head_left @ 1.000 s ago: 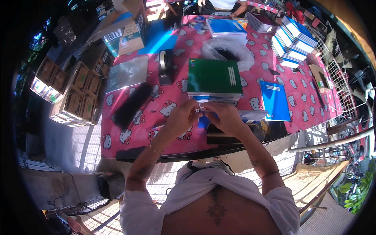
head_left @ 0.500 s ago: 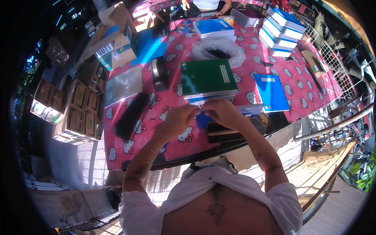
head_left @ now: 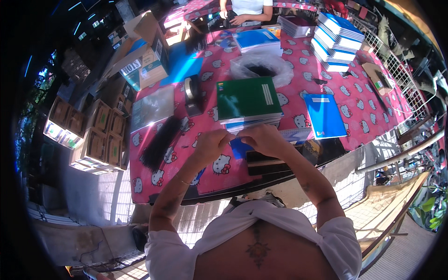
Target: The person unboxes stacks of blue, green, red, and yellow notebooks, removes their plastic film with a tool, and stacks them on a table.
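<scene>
Held close together before a low stack of notebooks, left hand (head_left: 215,143) and right hand (head_left: 262,139), both with fingers curled in and thumbs drawn to forefingers; too small to tell whether anything is pinched there. Just beyond, topping that stack on the pink-covered counter (head_left: 221,179), a green notebook (head_left: 248,98). Under the right forearm, a dark box (head_left: 268,164). To the right, lying flat, a blue notebook (head_left: 326,116); to the left, a black bristly bundle (head_left: 161,144) and a tape dispenser (head_left: 192,95). Farther back, a crumpled clear plastic bag (head_left: 282,70) and a tall stack of blue-and-white notebooks (head_left: 337,44).
</scene>
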A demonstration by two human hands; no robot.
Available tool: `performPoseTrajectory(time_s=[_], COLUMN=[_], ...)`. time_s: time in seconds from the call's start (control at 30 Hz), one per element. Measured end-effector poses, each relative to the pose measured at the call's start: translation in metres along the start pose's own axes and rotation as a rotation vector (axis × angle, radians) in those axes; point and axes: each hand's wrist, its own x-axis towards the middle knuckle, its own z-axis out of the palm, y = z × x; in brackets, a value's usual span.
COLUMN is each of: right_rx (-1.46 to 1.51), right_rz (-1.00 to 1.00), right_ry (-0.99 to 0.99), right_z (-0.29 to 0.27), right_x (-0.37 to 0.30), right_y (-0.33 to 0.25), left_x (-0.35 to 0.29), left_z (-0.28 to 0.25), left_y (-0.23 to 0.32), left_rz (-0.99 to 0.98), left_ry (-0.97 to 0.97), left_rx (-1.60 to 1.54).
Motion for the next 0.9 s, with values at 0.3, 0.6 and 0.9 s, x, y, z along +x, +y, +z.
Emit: performPoseTrajectory(time_s=[0.3, 0.6, 0.9], right_rx=[-0.027, -0.060, -0.039], right_rz=[0.005, 0.003, 0.009], right_ry=[-0.024, -0.020, -0.087], right_z=[0.001, 0.003, 0.001], right_x=[0.005, 0.005, 0.005], right_y=[0.002, 0.006, 0.001], left_x=[0.000, -0.004, -0.007], left_z=[-0.003, -0.019, -0.018], left_y=[-0.001, -0.014, 0.013], left_rz=[-0.108, -0.234, -0.030], left_ry=[-0.017, -0.193, 0.003], left_rx=[-0.066, -0.345, -0.098])
